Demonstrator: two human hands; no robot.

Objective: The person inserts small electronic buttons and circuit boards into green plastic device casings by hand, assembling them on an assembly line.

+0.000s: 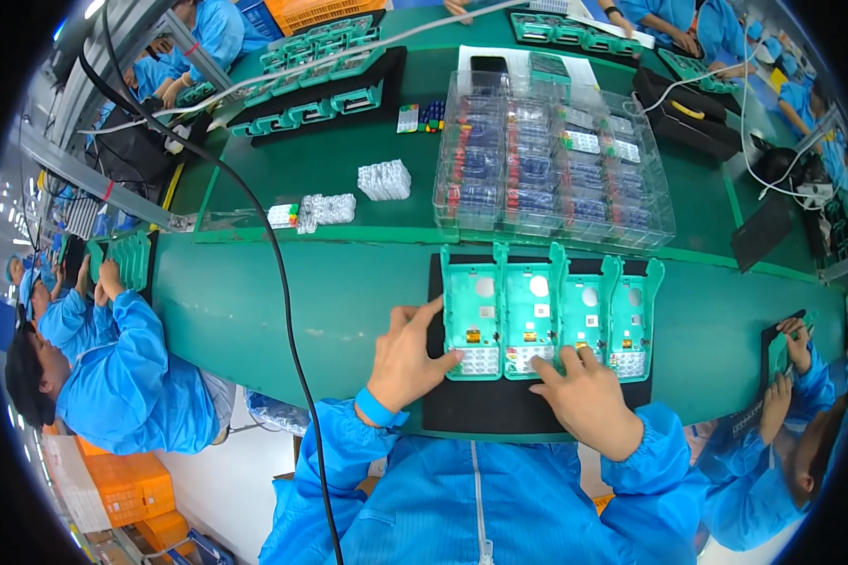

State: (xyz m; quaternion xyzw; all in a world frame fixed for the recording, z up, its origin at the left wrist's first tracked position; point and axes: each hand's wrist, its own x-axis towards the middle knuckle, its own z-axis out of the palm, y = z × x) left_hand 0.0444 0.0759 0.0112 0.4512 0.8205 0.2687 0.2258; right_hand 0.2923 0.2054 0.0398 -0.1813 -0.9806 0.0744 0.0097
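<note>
A row of several green plastic device housings (pixel 474 299) lies on a black mat (pixel 499 410) in front of me, each with a white keypad at its near end. My left hand (pixel 407 356) is at the row's left end, fingers apart, its thumb touching the leftmost keypad (pixel 474 363). My right hand (pixel 586 400) rests over the middle of the row. One of its fingertips presses on the second keypad (pixel 522 360), while the other fingers are bent over the third housing (pixel 586 299) and partly hide its keypad. Neither hand grips anything.
Beyond the row stands a clear plastic tray (pixel 556 212) of stacked keypads. Left of it lie a white stack (pixel 383 180) and loose keypads (pixel 326 212). A black cable (pixel 278 273) hangs across the left side. People in blue smocks work on both sides (pixel 122 367).
</note>
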